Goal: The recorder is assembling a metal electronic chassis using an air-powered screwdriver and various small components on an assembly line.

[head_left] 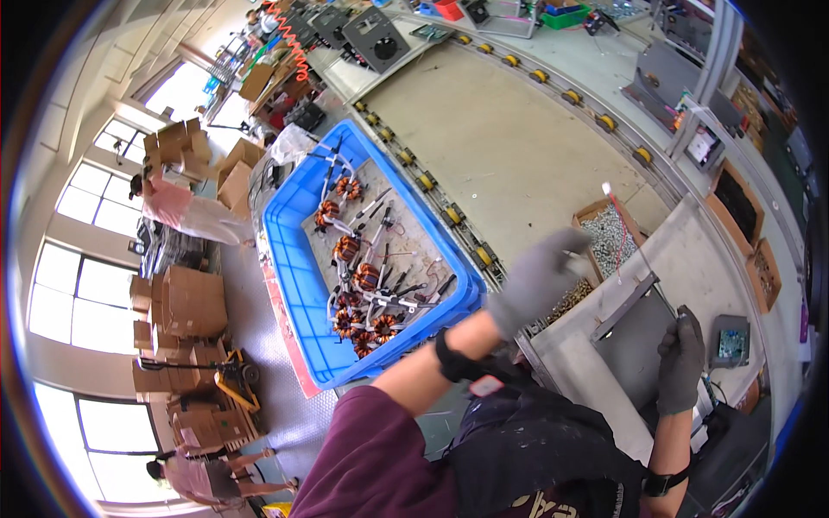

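My right hand (680,363), in a dark grey glove, is closed with its fingertips pinched on a thin cable (661,293). The cable runs up and left from the fingers, beside a red wire and a small white connector (606,188). Below it lies a flat grey panel (639,345) with a dark metal bar (625,307) along its upper edge. My left hand (537,281), gloved in grey, is smeared by motion, so its fingers and any hold are unclear. It hovers beside a cardboard box of silver screws (611,240) and a heap of brass-coloured small parts (570,302).
A blue plastic bin (298,203) on my left holds several copper-wound ring coils (347,249) with leads. Yellow-wheeled roller tracks (540,76) border the beige board (484,129). A small circuit board (731,342) sits at right. Two people stand near stacked cartons (194,300) at far left.
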{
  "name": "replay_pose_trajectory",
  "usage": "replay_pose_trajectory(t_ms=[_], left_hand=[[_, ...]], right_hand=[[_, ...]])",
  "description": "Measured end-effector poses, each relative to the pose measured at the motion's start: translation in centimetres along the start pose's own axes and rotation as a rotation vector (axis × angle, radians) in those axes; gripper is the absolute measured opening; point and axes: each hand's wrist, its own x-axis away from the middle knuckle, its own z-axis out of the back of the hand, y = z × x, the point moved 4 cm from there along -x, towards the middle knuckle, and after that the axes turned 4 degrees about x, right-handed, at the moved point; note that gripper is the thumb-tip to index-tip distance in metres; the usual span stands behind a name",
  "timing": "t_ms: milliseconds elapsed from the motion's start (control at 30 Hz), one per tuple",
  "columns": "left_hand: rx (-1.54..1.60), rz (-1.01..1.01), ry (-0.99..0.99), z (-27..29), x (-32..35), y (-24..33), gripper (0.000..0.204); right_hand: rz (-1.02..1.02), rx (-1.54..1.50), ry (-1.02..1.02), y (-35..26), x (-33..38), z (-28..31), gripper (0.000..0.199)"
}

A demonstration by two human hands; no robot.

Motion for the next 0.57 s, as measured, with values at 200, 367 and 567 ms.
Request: replay_pose_trajectory(t_ms=[200, 367, 567], left_hand=[[-0.803, 0.393, 0.38, 24.4, 4.8, -5.5, 0.025], [-1.031, 0.875, 0.366, 40.2, 10.6, -17.1, 0.031], [-1.03, 1.256, -0.202, 43.4, 9.7, -26.5, 0.052]], right_hand=[[-0.065, -0.013, 0.025, 0.4, -0.6, -0.1, 0.035], [-0.064, 0.026, 0.043, 0.7, -2.2, -1.7, 0.035], [-0.012, 0.17, 0.124, 0.3, -3.1, -3.2, 0.039]])
